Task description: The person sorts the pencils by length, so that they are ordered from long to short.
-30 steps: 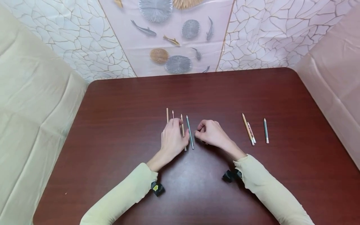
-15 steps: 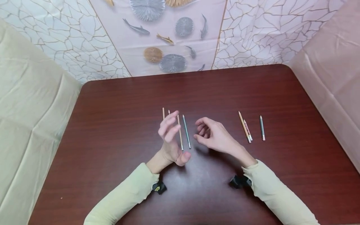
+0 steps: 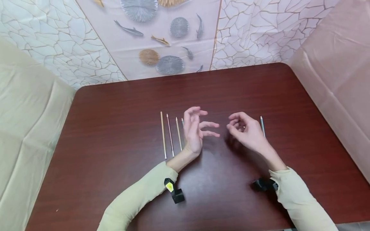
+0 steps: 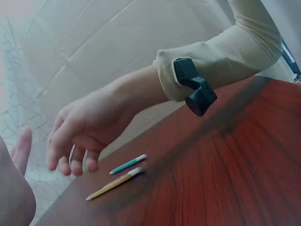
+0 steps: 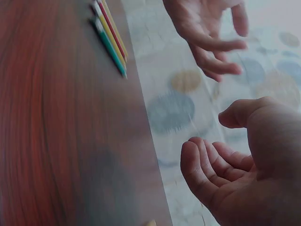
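Note:
My left hand (image 3: 196, 131) is raised above the table with its fingers stretched to the right, holding nothing. Beside it on the left lie a plain tan pencil (image 3: 163, 134), a dark red pencil (image 3: 170, 134) and a yellow pencil (image 3: 178, 133). A teal pencil (image 3: 182, 121) is mostly hidden behind that hand. My right hand (image 3: 250, 131), fingers loosely bent and nothing in them, hovers over the right side. Behind it shows a short teal pencil (image 3: 262, 125). In the left wrist view a short yellow pencil (image 4: 113, 184) lies next to that teal one.
The dark red-brown table (image 3: 115, 192) ends at a patterned cloth backdrop (image 3: 170, 48). Pale cloth walls (image 3: 329, 80) stand at both sides. Black wrist cameras (image 3: 174, 191) are strapped over the light sleeves (image 3: 141, 192).
My left hand has lifted off the left pencils, turned its palm and moved right. My right hand has loosened its fingers and shifted right, covering some right-hand pencils. The head view has turned slightly.

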{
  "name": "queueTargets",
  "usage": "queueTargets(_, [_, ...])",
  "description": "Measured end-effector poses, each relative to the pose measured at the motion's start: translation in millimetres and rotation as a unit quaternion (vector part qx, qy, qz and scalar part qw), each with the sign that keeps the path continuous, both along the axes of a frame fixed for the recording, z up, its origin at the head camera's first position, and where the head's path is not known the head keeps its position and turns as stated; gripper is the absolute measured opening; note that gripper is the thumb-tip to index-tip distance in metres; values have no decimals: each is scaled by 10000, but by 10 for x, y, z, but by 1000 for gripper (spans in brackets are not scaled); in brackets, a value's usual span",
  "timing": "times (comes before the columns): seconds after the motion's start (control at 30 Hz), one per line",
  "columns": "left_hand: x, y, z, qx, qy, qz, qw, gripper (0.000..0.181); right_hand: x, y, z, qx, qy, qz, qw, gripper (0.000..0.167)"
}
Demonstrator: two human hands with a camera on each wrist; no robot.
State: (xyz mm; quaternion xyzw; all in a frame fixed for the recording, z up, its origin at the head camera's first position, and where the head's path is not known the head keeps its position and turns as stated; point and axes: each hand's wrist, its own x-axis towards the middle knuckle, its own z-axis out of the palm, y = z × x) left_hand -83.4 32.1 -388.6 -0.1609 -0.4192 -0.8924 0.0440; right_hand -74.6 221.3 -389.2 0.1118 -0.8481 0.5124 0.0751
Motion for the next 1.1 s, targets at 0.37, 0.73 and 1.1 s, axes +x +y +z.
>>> queueTargets(0.37, [-173, 333, -20, -2316, -2592, -452, 9366, 25, 9, 548, 18, 309, -147, -1098, 9934, 21])
queueTargets(0.73, [-262, 622, -102, -2877, -2906, -530, 9110, 29, 31, 734, -21, 613, -432, -1576, 9847, 19])
queueTargets(1.1, [-295, 796, -178, -3131, -2983, -529, 9001, 30, 74, 888, -62, 772, -693, -1833, 9776, 21])
